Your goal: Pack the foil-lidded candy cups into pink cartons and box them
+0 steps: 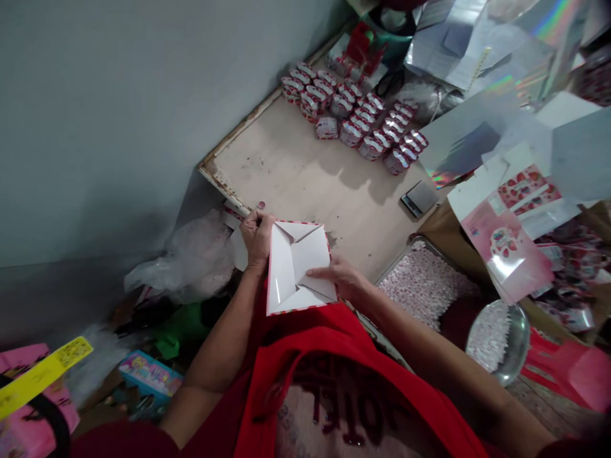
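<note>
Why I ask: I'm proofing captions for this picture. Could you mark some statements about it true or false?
1. The right hand has its thumb inside the open box. True.
2. The box's inside is red. False: it is white.
3. A small scale lies on the table. True.
4. The shiny small packs are on the floor. False: they stand in rows on the table.
5. The round metal bowl holds small pale pieces. True.

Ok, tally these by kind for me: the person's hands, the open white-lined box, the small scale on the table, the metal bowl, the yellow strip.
Hands: 2, left hand and right hand
Open box: 1
Small scale: 1
Metal bowl: 1
Yellow strip: 1
Total: 6
</note>
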Demonstrator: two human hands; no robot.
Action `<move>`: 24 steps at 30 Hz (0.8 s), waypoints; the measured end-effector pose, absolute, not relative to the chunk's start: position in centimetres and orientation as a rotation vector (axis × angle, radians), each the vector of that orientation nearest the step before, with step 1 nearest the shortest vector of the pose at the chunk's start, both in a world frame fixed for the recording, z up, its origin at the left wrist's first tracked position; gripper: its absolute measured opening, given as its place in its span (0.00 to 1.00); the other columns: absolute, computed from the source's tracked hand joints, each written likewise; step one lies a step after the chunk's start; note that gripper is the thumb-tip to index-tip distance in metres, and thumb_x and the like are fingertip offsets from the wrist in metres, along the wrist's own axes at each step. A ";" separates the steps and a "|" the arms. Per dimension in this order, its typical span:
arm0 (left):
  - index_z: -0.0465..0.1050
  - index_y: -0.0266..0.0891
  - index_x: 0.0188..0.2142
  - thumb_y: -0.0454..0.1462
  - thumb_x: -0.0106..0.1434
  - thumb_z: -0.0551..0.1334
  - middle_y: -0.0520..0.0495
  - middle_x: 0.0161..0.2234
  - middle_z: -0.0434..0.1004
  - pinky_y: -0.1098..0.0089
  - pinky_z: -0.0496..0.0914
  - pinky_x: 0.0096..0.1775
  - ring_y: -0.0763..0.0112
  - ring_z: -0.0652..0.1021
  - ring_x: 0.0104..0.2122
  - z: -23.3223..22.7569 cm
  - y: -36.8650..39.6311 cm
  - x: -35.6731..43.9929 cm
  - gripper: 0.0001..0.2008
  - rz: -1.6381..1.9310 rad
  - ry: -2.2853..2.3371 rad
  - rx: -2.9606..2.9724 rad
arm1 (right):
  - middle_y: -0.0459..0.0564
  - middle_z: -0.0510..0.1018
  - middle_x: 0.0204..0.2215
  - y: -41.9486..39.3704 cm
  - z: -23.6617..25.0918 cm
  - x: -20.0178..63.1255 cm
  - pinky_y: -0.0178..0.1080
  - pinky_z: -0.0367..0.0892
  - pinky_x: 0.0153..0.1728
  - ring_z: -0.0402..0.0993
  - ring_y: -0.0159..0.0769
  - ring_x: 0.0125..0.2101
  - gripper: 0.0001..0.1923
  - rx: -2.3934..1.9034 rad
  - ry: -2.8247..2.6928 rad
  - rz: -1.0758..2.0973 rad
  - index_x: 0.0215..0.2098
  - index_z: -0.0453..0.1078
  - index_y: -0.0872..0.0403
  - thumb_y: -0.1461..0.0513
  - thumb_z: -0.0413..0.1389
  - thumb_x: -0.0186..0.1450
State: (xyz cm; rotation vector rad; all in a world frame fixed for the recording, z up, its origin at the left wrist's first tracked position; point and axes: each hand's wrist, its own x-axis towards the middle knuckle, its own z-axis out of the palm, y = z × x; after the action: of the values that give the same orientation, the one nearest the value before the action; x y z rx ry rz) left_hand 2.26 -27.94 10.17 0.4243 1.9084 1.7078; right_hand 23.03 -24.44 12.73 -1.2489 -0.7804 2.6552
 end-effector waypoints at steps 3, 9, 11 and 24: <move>0.58 0.42 0.22 0.40 0.56 0.68 0.58 0.19 0.60 0.76 0.58 0.22 0.78 0.63 0.18 12.0 -26.7 2.1 0.18 1.732 1.805 0.340 | 0.55 0.86 0.40 -24.4 14.3 23.3 0.47 0.80 0.42 0.83 0.45 0.36 0.36 -1.261 -0.639 2.703 0.50 0.74 0.54 0.63 0.77 0.44; 0.61 0.41 0.20 0.42 0.56 0.72 0.58 0.18 0.60 0.75 0.56 0.21 0.78 0.61 0.18 15.4 -23.5 2.0 0.20 1.717 1.736 0.601 | 0.59 0.86 0.44 -22.7 15.3 23.3 0.49 0.81 0.44 0.82 0.47 0.38 0.33 -1.280 -0.590 2.701 0.45 0.75 0.54 0.67 0.75 0.41; 0.61 0.42 0.20 0.43 0.56 0.72 0.57 0.18 0.60 0.74 0.55 0.21 0.77 0.61 0.18 16.4 -22.6 2.0 0.21 1.760 1.679 0.650 | 0.57 0.85 0.46 -21.8 15.8 23.4 0.49 0.81 0.44 0.82 0.48 0.40 0.35 -1.257 -0.585 2.660 0.46 0.75 0.53 0.67 0.75 0.39; 0.67 0.43 0.27 0.49 0.52 0.78 0.47 0.41 0.78 0.55 0.76 0.56 0.61 0.80 0.47 21.4 -16.5 -3.7 0.21 1.742 1.297 1.354 | 0.46 0.82 0.29 -15.6 19.4 23.4 0.40 0.78 0.36 0.79 0.39 0.30 0.17 -0.588 -1.408 2.218 0.33 0.75 0.53 0.53 0.72 0.53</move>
State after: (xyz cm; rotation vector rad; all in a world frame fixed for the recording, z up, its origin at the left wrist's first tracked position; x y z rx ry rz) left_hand -3.72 -16.48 21.44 1.3543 1.2968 1.7421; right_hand 23.43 -15.55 19.45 -0.5880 -1.4077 2.2183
